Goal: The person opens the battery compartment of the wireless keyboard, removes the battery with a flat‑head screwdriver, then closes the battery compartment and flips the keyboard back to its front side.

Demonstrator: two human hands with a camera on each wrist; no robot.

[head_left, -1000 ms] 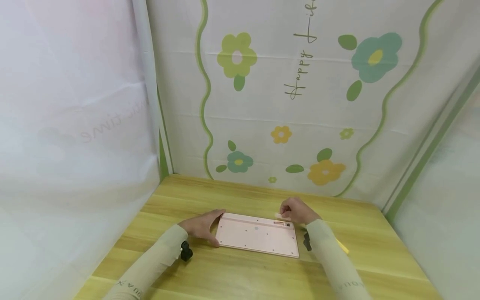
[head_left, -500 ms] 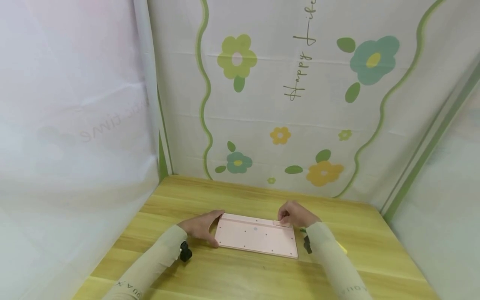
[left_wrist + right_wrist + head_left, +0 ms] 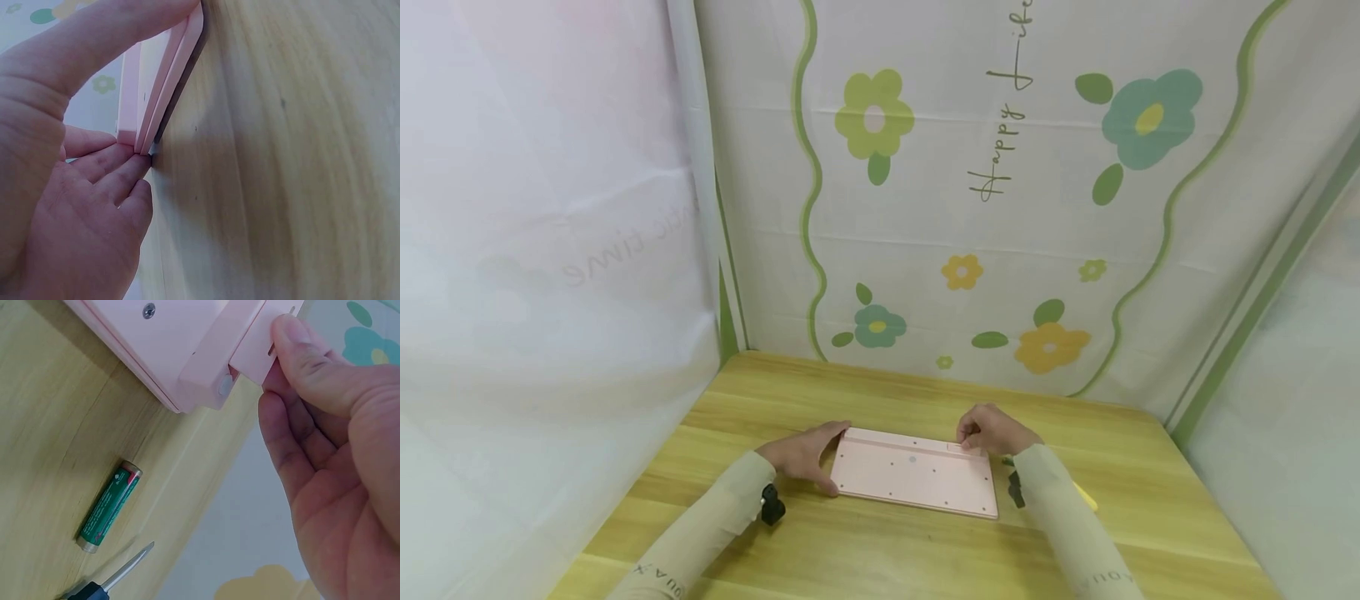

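A pink keyboard lies on the wooden table with its screwed underside facing up. My left hand holds its left end, thumb at the near corner and fingers at the far one; the left wrist view shows the fingers against the keyboard's side. At the far right corner, my right hand pinches a small pink battery cover between thumb and fingers. The cover lies at the slot in the raised ridge, its end sticking out past the ridge in the right wrist view. The compartment's inside is hidden.
A green battery lies on the table beside the keyboard's right end. Near it is a screwdriver, its handle mostly out of view. A yellow object shows partly behind the right forearm. Flower-printed white curtains enclose the table.
My right hand has brought the cover down from beyond the far edge onto the compartment, hiding the orange-and-dark interior seen earlier. My left hand has stayed on the keyboard's left end.
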